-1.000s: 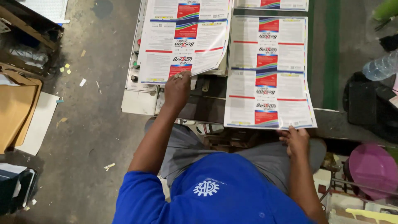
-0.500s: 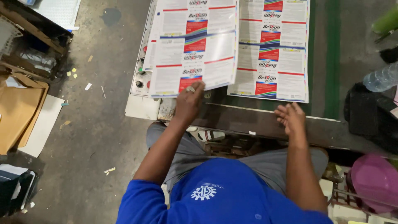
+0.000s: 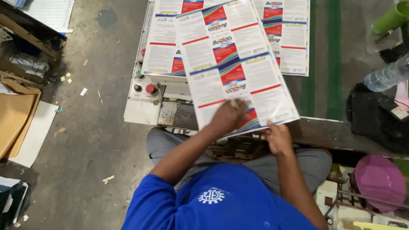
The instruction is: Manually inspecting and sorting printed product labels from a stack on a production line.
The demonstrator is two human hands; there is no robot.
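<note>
Head view: your left hand (image 3: 228,117) lies on the near end of the top printed sheet (image 3: 236,64), fingers curled and pressing down on the paper; whether they pinch the edge I cannot tell. Your right hand (image 3: 277,137) sits at the sheet's near right corner, fingers bent against the edge, apparently gripping it from beneath, though the underside is hidden. The sheet is skewed, its long side angled across the stack of printed sheets (image 3: 164,51) below and overlapping a second stack (image 3: 294,38) to the right. All of it rests on the desk (image 3: 324,127), beside a control panel with a red button (image 3: 150,88). A plastic bottle (image 3: 385,76) lies to the right, and a pink bowl (image 3: 379,181) sits near your right knee.

The risk, as I judge it: with the sheet crooked and held only at its near end, it could buckle or crease, or drag the sheets underneath out of line.
</note>
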